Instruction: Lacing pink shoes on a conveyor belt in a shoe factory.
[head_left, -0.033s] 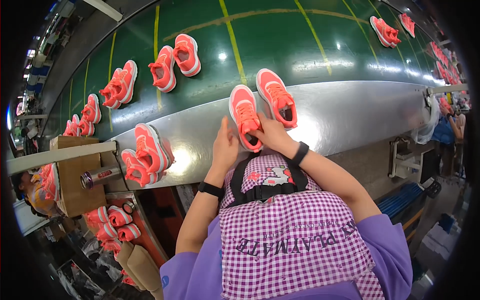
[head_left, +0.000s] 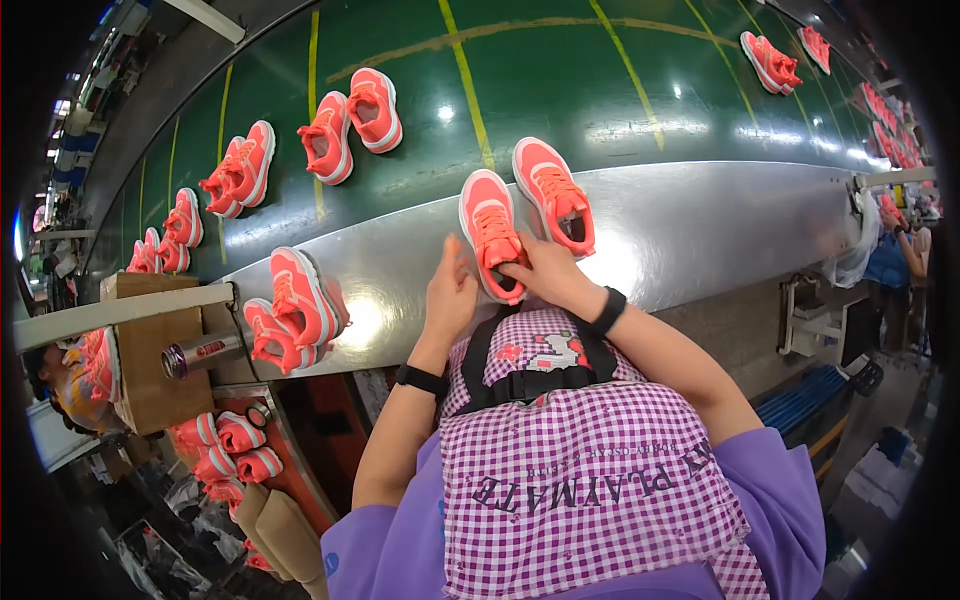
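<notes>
A coral sneaker [head_left: 491, 222] with a white sole sits in front of me on the metal ledge, its toe pointing away. My right hand [head_left: 551, 272] grips it at the collar, with fingers in the opening. My left hand [head_left: 452, 290] is held just left of this sneaker, fingers stretched upward and nothing in them. Immediately to the right stands a second coral sneaker [head_left: 552, 190], its toe over the green belt and its heel over the ledge. No hand touches that one.
Pairs of coral sneakers [head_left: 326, 138] stand on the green belt [head_left: 540, 75]. Another pair [head_left: 300, 295] lies on the metal ledge [head_left: 700, 220] at left, near a metal can [head_left: 202, 353] and a cardboard box [head_left: 165, 390]. More sneakers [head_left: 240, 432] are stacked lower left. A pale bar [head_left: 120, 312] crosses there.
</notes>
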